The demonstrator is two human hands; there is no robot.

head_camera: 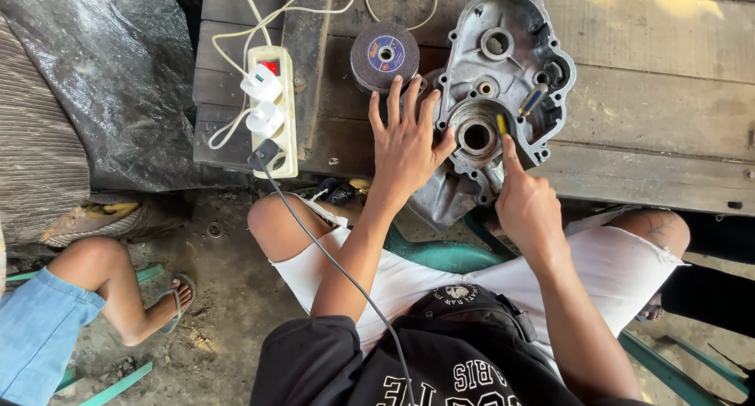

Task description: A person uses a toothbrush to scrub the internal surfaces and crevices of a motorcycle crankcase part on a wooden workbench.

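A worn wooden bench holds a metal engine cover overhanging its near edge. The left hand lies spread flat on the cover's left side — the right hand pinches a small yellow-handled tool at the central bore. A grinding disc sits just beside; bare planks stretch rightward.

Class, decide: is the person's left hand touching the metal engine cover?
Touching. In the head view, the left hand lies flat, its thumb pressed against the engine cover.

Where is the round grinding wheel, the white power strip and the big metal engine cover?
grinding wheel (384,54): head view, purple centre label.
power strip (287,135): head view, white body's right side.
engine cover (515,21): head view, upper flat wall.
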